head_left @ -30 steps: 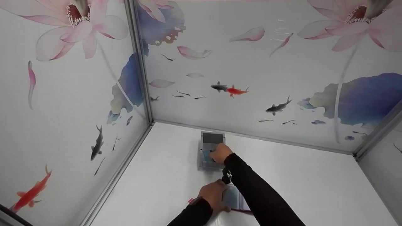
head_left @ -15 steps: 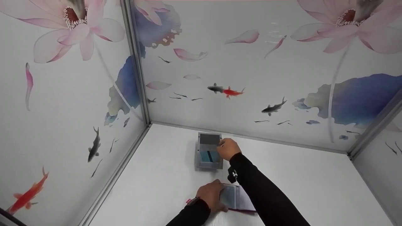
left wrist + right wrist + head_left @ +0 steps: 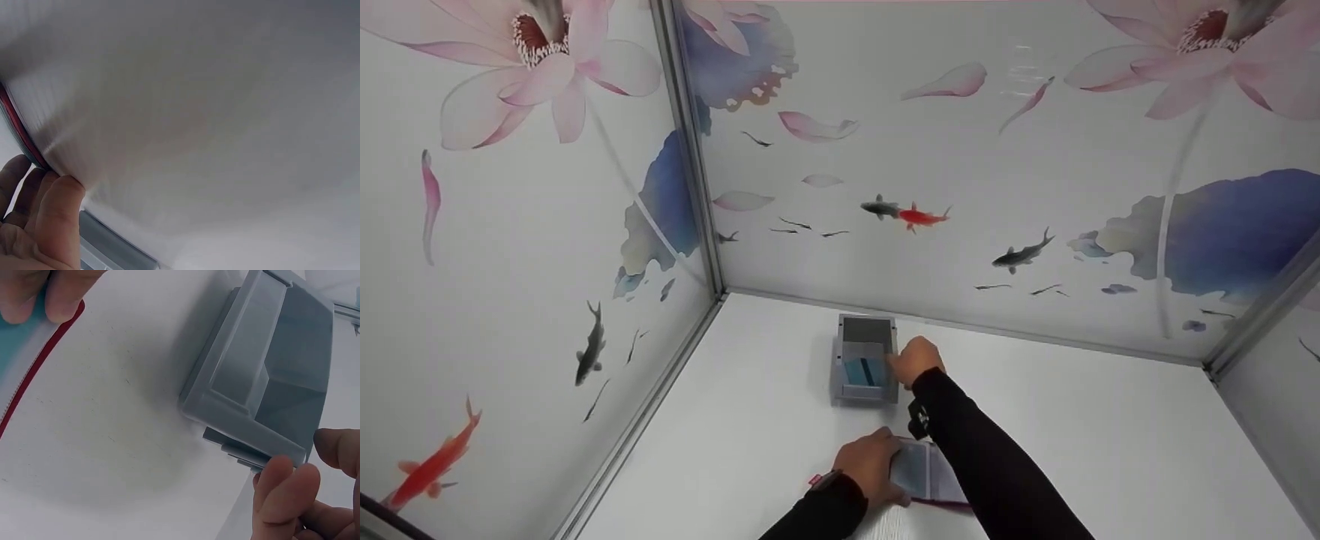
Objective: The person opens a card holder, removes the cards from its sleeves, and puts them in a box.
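My left hand (image 3: pixel 868 466) holds a card holder (image 3: pixel 913 471) with clear sleeves and red edging, lying opened out on the white table. In the right wrist view its fingertips press a teal page (image 3: pixel 25 354) beside the red border. Beyond it stands a grey plastic bin (image 3: pixel 868 391), with a blue card (image 3: pixel 855 371) crossed by a dark stripe inside. My right hand (image 3: pixel 916 361) is at the bin's right wall. The right wrist view shows its thumb and fingers (image 3: pixel 281 495) pinching the rim from either side. My sleeve covers the card holder's right end.
The white table (image 3: pixel 720 420) is bounded by a left wall panel (image 3: pixel 510 300) and a back panel (image 3: pixel 840 262), both printed with lotus flowers and fish. Metal frame strips (image 3: pixel 690 150) run along the corners. The bin stands close to the back panel.
My right hand was over the bin at the blue card, then moved right, off the card, and now grips the bin's right wall. My left hand and the card holder stay in place.
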Demonstrator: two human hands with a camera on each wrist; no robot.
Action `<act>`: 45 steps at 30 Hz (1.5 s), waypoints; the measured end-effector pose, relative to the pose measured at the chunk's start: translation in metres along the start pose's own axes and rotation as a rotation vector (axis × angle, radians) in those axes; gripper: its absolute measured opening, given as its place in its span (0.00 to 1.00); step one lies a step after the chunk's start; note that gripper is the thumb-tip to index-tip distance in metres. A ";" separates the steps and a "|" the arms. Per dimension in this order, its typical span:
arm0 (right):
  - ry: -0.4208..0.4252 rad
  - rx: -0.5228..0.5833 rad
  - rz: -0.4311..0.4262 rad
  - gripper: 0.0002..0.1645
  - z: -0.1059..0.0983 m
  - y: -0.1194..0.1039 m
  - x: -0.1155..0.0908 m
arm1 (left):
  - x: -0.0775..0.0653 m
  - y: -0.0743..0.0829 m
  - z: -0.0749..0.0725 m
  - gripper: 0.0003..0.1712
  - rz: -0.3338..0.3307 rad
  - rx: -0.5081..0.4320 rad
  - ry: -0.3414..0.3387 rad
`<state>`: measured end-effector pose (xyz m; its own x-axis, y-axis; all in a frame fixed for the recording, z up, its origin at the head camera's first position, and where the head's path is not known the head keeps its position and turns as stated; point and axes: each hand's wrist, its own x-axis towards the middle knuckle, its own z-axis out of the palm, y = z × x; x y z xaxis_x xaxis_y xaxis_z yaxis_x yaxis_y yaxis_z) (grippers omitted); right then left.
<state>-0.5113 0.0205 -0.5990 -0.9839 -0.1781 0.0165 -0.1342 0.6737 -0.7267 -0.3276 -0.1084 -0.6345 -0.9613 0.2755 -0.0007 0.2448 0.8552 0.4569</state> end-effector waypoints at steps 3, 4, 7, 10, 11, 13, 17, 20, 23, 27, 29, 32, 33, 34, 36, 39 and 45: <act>-0.001 0.005 0.033 0.29 -0.001 0.004 0.000 | 0.000 0.003 0.001 0.41 0.013 0.011 0.003; -0.004 -0.011 0.083 0.27 -0.008 -0.012 -0.012 | 0.000 0.004 0.001 0.41 0.019 0.019 0.006; 0.014 -0.026 0.102 0.24 -0.011 -0.014 -0.018 | 0.000 0.006 0.002 0.41 0.036 0.036 0.011; 0.017 -0.045 0.104 0.22 -0.014 -0.014 -0.023 | 0.001 0.009 0.003 0.42 0.035 0.028 0.004; 0.016 -0.049 0.104 0.21 -0.015 -0.013 -0.024 | 0.001 0.009 0.003 0.42 0.033 0.023 0.001; 0.018 -0.051 0.095 0.23 -0.018 -0.010 -0.026 | 0.001 0.010 0.004 0.43 0.030 0.016 -0.003; 0.027 -0.056 0.066 0.27 -0.029 -0.007 -0.034 | 0.001 0.010 0.005 0.44 0.035 0.023 0.001; 0.034 -0.061 0.048 0.26 -0.037 -0.005 -0.041 | 0.001 0.009 0.006 0.44 0.033 0.016 0.001; 0.045 -0.053 0.026 0.22 -0.045 -0.002 -0.048 | 0.001 0.006 0.005 0.43 0.031 0.008 -0.001; 0.041 -0.036 0.021 0.18 -0.054 0.006 -0.051 | 0.001 0.003 0.005 0.42 0.037 0.018 0.005; 0.036 -0.029 0.031 0.17 -0.057 0.012 -0.051 | 0.001 0.001 0.004 0.41 0.039 0.020 0.009; 0.030 -0.034 0.061 0.17 -0.060 0.022 -0.048 | 0.000 0.000 0.004 0.41 0.043 0.018 0.013; 0.032 -0.036 0.072 0.17 -0.061 0.026 -0.048 | 0.000 -0.001 0.004 0.41 0.045 0.015 0.016; 0.033 -0.036 0.075 0.17 -0.063 0.030 -0.048 | -0.001 -0.001 0.003 0.41 0.046 0.013 0.019; 0.040 -0.034 0.087 0.17 -0.065 0.037 -0.047 | -0.002 -0.002 0.003 0.41 0.049 0.010 0.026; 0.052 -0.007 0.097 0.17 -0.073 0.048 -0.052 | -0.002 -0.001 0.005 0.42 0.047 0.008 0.027; 0.049 0.019 0.105 0.18 -0.088 0.065 -0.062 | -0.001 0.000 0.006 0.45 0.029 -0.002 0.017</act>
<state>-0.4698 0.1386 -0.5867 -0.9971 -0.0715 -0.0276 -0.0278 0.6734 -0.7387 -0.3260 -0.1059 -0.6400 -0.9559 0.2923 0.0277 0.2720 0.8463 0.4581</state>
